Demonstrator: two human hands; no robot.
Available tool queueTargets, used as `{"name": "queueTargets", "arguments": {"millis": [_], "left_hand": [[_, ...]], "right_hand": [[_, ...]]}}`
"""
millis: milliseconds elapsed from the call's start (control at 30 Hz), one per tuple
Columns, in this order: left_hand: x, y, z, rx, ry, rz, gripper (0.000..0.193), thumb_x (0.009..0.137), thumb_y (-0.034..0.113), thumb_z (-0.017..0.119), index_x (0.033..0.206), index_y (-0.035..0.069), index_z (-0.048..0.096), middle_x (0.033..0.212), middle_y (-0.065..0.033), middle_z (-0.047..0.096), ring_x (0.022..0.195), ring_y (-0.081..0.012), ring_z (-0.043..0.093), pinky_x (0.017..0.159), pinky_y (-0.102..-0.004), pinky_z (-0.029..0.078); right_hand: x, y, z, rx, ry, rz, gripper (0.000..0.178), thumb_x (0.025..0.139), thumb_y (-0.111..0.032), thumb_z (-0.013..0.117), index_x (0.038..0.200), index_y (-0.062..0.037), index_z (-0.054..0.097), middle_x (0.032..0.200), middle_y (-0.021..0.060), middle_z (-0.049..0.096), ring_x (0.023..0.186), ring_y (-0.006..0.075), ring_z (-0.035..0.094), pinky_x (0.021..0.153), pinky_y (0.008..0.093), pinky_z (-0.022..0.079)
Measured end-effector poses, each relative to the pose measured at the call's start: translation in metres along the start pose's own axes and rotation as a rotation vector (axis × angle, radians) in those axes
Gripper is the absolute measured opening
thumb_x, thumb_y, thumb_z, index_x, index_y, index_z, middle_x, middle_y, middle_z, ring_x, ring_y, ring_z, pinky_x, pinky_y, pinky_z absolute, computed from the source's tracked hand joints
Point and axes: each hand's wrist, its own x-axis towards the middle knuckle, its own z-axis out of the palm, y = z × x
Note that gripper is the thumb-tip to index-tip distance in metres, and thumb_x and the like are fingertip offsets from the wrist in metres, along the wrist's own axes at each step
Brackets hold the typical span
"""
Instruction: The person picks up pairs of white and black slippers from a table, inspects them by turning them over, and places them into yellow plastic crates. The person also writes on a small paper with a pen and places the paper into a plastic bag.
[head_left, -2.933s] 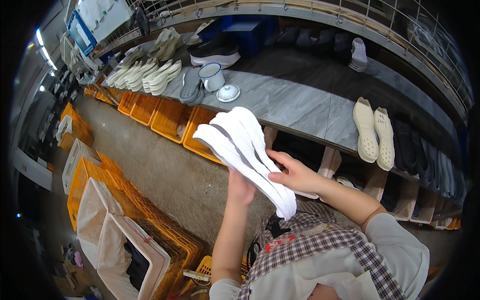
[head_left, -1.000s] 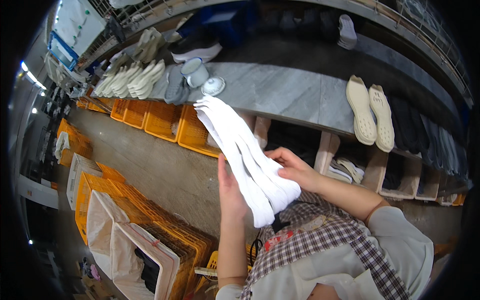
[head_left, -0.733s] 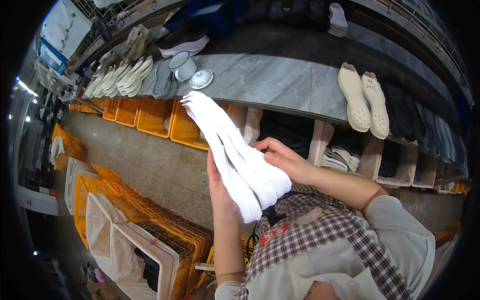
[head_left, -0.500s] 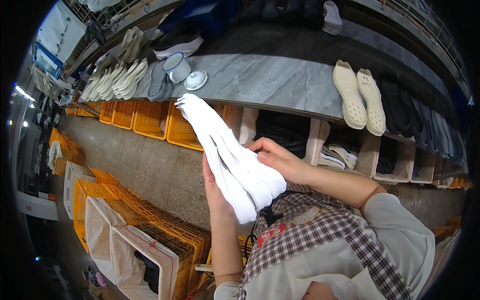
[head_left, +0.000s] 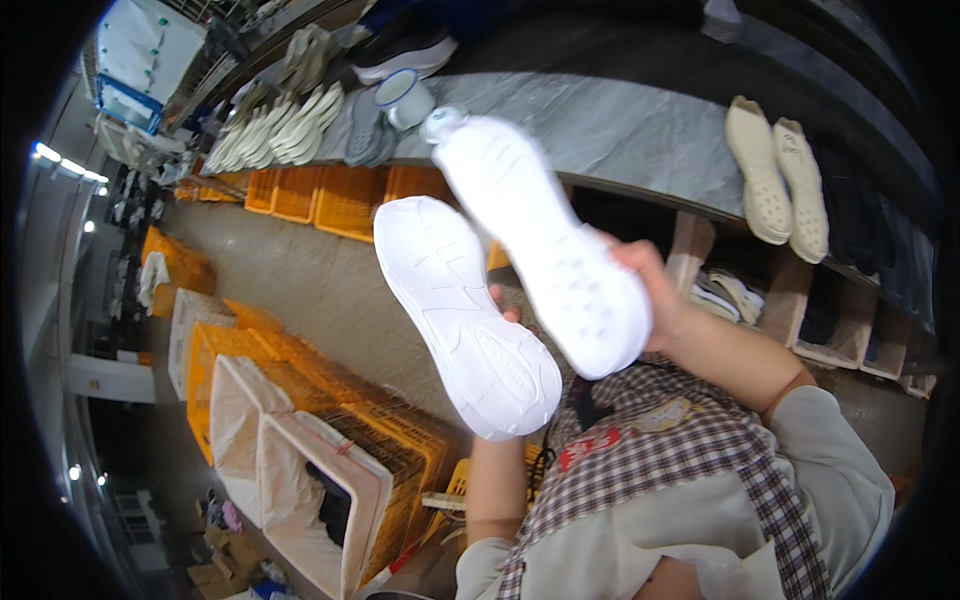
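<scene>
In front of my body I hold two white shoe soles apart. My left hand (head_left: 508, 309) is mostly hidden behind one white shoe sole (head_left: 455, 300), its fingertips curled round the edge; this sole shows a grooved tread and an oval mark. My right hand (head_left: 652, 287) grips the heel end of the other white shoe sole (head_left: 540, 230), which has rows of small dimples at the heel and reaches up over the bench edge. That sole is slightly blurred.
Beyond my hands runs a grey bench (head_left: 620, 130) with cream soles (head_left: 768, 190), pale soles (head_left: 290, 125), grey soles (head_left: 370, 130) and an enamel mug (head_left: 405, 98). Orange crates (head_left: 345, 205) and shelf compartments sit beneath it. Lined crates (head_left: 330, 430) stand on the floor at left.
The white soles, held together edge-on half a second ago, are now apart, one in each hand, with broad faces showing. My right hand has moved right, and the view has shifted.
</scene>
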Motion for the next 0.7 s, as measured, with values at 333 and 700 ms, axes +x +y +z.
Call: {"name": "queueTargets", "arguments": {"millis": [333,700], "left_hand": [[0.011,0.011,-0.010,0.316,-0.013,0.087,0.052,0.092,0.033,0.050,0.132,0.002,0.036,0.116,-0.0180,0.050,0.114,-0.0331,0.049,0.093,-0.0426,0.047],[0.017,-0.011,0.032,0.806,0.410,0.133,0.047,0.097,0.034,0.036,0.135,0.007,0.032,0.123,-0.0136,0.048,0.110,-0.0222,0.054,0.087,-0.0337,0.051]], "right_hand": [[-0.001,0.009,-0.007,-0.190,0.073,0.060,0.067,0.080,-0.021,0.051,0.140,-0.0014,0.029,0.126,0.0150,0.051,0.111,0.0214,0.054,0.095,0.0333,0.044],[-0.007,0.016,-0.003,-0.069,0.078,0.124,0.064,0.077,-0.009,0.043,0.139,0.0042,0.029,0.136,0.0173,0.041,0.124,0.0240,0.043,0.104,0.0355,0.034]]}}
